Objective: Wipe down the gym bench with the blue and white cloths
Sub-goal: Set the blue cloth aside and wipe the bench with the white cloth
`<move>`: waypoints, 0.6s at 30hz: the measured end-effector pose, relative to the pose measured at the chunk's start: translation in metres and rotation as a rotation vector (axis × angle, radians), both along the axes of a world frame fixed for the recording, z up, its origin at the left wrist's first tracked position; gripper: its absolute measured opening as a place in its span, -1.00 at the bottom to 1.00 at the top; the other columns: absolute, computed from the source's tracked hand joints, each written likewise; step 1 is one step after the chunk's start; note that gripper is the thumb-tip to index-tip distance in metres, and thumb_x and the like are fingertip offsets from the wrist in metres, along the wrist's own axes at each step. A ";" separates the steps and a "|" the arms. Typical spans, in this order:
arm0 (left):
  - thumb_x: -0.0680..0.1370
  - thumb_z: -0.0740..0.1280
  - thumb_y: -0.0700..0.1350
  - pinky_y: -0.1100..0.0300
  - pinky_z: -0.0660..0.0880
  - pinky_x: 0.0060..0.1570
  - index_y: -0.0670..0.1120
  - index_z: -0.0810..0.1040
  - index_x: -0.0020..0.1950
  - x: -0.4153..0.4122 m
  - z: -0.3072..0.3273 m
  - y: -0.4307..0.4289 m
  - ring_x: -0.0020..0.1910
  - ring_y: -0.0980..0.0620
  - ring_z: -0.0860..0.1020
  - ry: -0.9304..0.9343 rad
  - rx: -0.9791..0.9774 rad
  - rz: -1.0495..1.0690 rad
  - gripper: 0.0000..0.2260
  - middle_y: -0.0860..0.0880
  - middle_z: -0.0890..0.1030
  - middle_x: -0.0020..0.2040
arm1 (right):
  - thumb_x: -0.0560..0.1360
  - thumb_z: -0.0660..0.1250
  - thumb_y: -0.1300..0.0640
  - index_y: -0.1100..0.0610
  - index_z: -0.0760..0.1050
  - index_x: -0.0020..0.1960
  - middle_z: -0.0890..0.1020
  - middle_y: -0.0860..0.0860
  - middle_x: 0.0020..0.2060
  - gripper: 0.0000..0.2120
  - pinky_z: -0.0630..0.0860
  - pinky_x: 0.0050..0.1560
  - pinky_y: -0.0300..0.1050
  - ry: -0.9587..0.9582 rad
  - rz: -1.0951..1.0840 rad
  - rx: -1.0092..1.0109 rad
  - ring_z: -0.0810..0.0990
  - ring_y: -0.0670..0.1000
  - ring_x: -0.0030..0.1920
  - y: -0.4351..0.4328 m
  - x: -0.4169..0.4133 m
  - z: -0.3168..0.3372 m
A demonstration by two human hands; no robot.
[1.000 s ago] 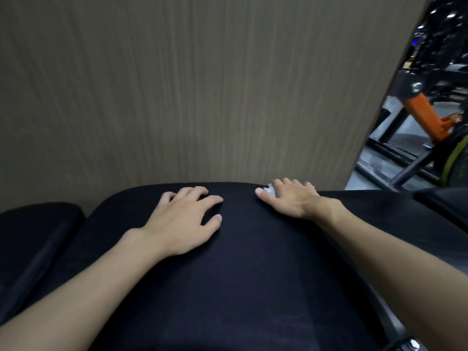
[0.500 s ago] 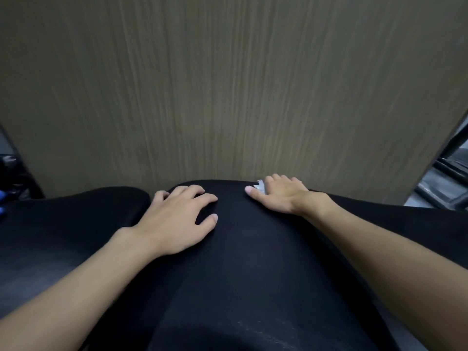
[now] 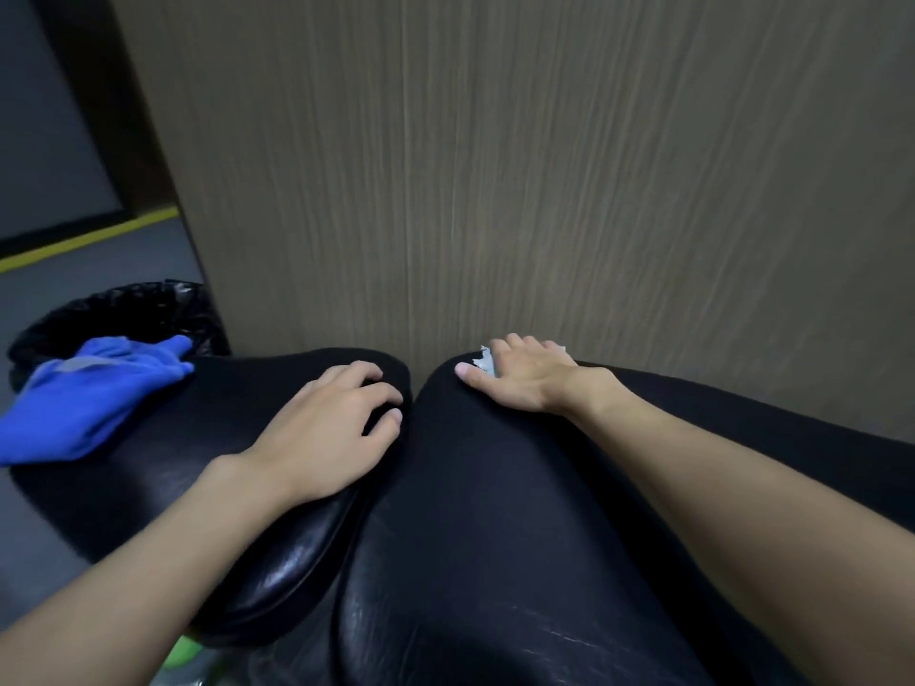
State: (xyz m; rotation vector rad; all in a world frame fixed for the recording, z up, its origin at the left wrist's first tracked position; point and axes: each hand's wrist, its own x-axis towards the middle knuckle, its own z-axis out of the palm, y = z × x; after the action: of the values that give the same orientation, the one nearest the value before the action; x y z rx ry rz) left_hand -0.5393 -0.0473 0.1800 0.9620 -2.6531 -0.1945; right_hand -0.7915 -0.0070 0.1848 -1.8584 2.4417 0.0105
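Observation:
The black padded gym bench [image 3: 495, 512] fills the lower view, its two pads meeting at a seam near the middle. My left hand [image 3: 327, 433] rests palm down on the left pad beside that seam, fingers spread, holding nothing. My right hand [image 3: 520, 378] presses a small white cloth [image 3: 484, 361] onto the far end of the right pad; only a crumpled corner of it shows past my fingers. A blue cloth [image 3: 84, 398] lies crumpled on the far left end of the left pad, apart from both hands.
A wood-grain wall panel [image 3: 495, 165] stands right behind the bench. A bin lined with a black bag [image 3: 124, 309] sits on the floor at the left, behind the blue cloth. Grey floor with a yellow line [image 3: 89, 235] runs beyond it.
The view has swung left, bringing the blue cloth and the bin into sight and losing the orange gym machine. Both hands have slid left along the bench, the right still pressing the white cloth.

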 end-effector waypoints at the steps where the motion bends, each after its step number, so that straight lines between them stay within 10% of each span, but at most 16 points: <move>1: 0.61 0.15 0.07 0.12 0.27 0.35 0.07 0.51 0.30 0.005 0.000 0.000 0.36 0.12 0.31 0.022 0.005 0.005 -0.69 0.14 0.40 0.32 | 0.46 -0.15 -0.49 0.10 0.27 0.46 0.39 0.05 0.36 -0.15 0.17 0.38 0.05 0.002 0.013 0.001 0.30 0.09 0.40 -0.002 0.004 0.000; 18: 0.57 0.15 -0.19 0.18 0.38 0.25 -0.04 0.58 0.20 0.024 -0.011 0.006 0.22 0.11 0.45 0.224 0.025 0.086 -0.71 0.13 0.50 0.22 | 0.61 -0.02 -0.14 0.11 0.45 0.27 0.43 0.00 0.27 -0.54 0.09 0.45 -0.03 -0.015 0.311 -0.156 0.29 0.02 0.38 0.012 0.075 -0.006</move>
State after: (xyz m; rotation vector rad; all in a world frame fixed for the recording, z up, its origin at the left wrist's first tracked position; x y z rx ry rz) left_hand -0.5152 -0.0414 0.1687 0.9978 -2.4067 -0.2979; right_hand -0.7161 0.0047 0.1793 -2.2756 2.1743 -0.1804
